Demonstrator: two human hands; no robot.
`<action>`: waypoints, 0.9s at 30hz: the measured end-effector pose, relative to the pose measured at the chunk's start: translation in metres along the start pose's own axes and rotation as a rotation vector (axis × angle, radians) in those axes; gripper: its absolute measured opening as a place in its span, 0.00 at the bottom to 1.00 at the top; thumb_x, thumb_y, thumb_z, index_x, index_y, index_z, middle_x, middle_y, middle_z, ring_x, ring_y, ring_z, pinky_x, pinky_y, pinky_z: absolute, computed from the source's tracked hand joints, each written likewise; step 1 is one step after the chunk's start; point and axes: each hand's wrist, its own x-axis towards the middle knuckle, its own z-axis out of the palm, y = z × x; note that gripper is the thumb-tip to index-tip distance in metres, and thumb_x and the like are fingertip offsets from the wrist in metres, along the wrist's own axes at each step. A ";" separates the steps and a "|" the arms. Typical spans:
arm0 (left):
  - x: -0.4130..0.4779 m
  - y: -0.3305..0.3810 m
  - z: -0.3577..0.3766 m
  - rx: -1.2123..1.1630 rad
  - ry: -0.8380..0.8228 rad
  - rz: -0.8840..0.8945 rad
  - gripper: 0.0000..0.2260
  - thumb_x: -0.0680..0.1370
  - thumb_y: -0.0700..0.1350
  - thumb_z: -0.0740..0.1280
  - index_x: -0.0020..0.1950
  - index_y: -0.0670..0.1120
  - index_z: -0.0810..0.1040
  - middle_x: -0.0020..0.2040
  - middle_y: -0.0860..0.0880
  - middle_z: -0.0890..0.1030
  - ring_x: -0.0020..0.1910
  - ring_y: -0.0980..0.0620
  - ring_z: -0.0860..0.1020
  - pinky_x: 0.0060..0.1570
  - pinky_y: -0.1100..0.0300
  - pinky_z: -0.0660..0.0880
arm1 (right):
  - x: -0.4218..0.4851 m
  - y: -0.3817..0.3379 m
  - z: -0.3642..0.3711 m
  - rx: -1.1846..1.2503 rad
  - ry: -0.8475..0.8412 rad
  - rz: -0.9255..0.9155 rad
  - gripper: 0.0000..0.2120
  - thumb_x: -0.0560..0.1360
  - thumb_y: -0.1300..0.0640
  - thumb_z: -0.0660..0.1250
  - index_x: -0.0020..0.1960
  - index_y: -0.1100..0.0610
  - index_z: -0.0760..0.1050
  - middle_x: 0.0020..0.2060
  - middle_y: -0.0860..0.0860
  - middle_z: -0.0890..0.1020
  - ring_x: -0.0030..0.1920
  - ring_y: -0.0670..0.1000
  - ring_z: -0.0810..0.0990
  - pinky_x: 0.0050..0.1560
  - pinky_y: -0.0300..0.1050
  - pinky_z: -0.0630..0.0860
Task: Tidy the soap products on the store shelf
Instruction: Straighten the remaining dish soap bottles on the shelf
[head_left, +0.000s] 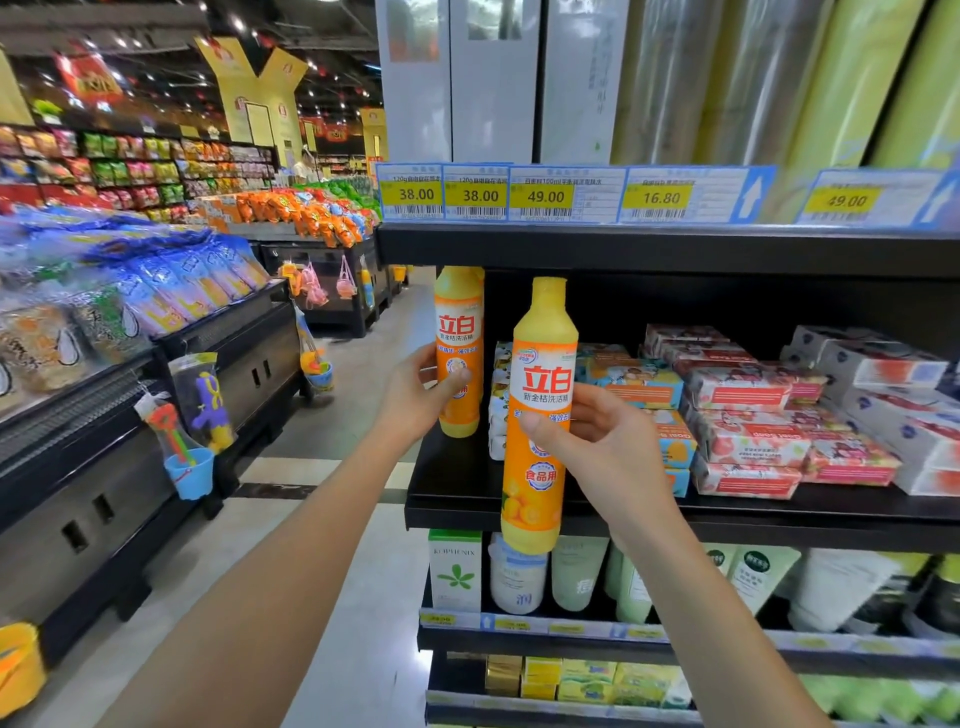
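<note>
My right hand (597, 441) holds the nearer tall orange-and-yellow plastic dish-soap bottle (540, 415) at mid-label, with the thumb across the front and the fingers curled behind. The bottle is upright, left of my palm, out in front of the black metal shelf (467, 501). Its base hangs below the shelf's front lip.

My left hand (421, 395) is wrapped round a second orange-and-yellow bottle (460, 343), thumb on the label, fingers round its left side. This one is farther in, upright at the shelf's left end with its base at the board, just right of my palm. The two bottles are near each other but apart.

Farther back and to the right on the same shelf are stacked rectangular boxed soap bars (748, 431) in red-and-white, blue-and-orange and grey. Yellow price tags (480, 195) line the edge of the shelf above.
</note>
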 end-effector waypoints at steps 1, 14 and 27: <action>0.000 -0.003 0.000 -0.006 -0.007 0.001 0.26 0.79 0.51 0.72 0.75 0.48 0.72 0.69 0.50 0.79 0.67 0.51 0.78 0.67 0.44 0.76 | 0.000 0.000 0.000 -0.005 -0.001 0.002 0.15 0.70 0.50 0.79 0.52 0.39 0.78 0.44 0.35 0.85 0.48 0.35 0.83 0.43 0.33 0.79; -0.096 -0.039 -0.017 0.054 -0.009 -0.234 0.28 0.78 0.50 0.73 0.77 0.47 0.71 0.73 0.49 0.75 0.71 0.52 0.74 0.67 0.57 0.72 | 0.016 0.001 0.022 0.007 -0.004 -0.023 0.18 0.67 0.52 0.82 0.53 0.43 0.78 0.48 0.41 0.85 0.47 0.37 0.84 0.43 0.35 0.81; -0.117 -0.045 -0.002 -0.141 0.036 -0.342 0.24 0.79 0.44 0.73 0.75 0.47 0.74 0.69 0.50 0.79 0.68 0.50 0.77 0.66 0.52 0.77 | 0.051 0.016 0.074 -0.149 0.039 -0.100 0.29 0.66 0.51 0.83 0.62 0.49 0.74 0.51 0.40 0.80 0.51 0.37 0.80 0.47 0.34 0.76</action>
